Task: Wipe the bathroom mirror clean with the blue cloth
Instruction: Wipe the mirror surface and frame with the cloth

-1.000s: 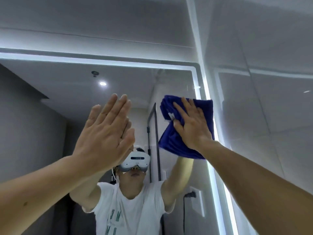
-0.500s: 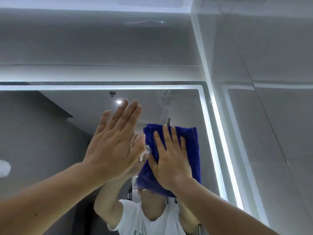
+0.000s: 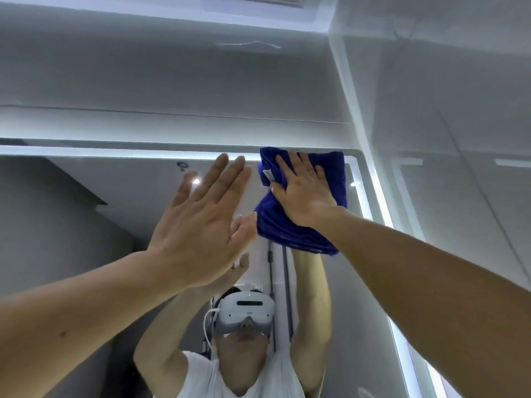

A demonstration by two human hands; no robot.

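At the top right corner of the mirror (image 3: 129, 196), your blue cloth (image 3: 287, 231) lies bunched and folded against the glass. Its upper edge reaches the lit strip (image 3: 115, 152) that runs along the mirror's top. A small white label (image 3: 267, 174) shows on the cloth's left side.

Your right hand (image 3: 304, 193) lies flat on the cloth. Its fingers are straight and slightly spread, pointing up, and the thumb sits at the cloth's left fold. The palm presses the cloth to the mirror; nothing is pinched or curled round.

Your left hand (image 3: 201, 225) is raised just left of the cloth, with the fingers straight and close together and the palm facing the glass. It holds nothing. Its thumb tip is just beside the cloth's lower left edge. Whether the palm touches the mirror cannot be told from this view.

The mirror's right side carries a second lit strip (image 3: 373, 196), running down past your right forearm. The glass reflects both raised arms, a white headset (image 3: 244, 311), a white shirt (image 3: 201, 377) and a small ceiling light (image 3: 196, 181).

Above the mirror is a pale wall (image 3: 172, 81) with one horizontal seam. A glossy side wall (image 3: 459, 196) meets it at the right. A vent grille (image 3: 258, 0) shows at the top edge.
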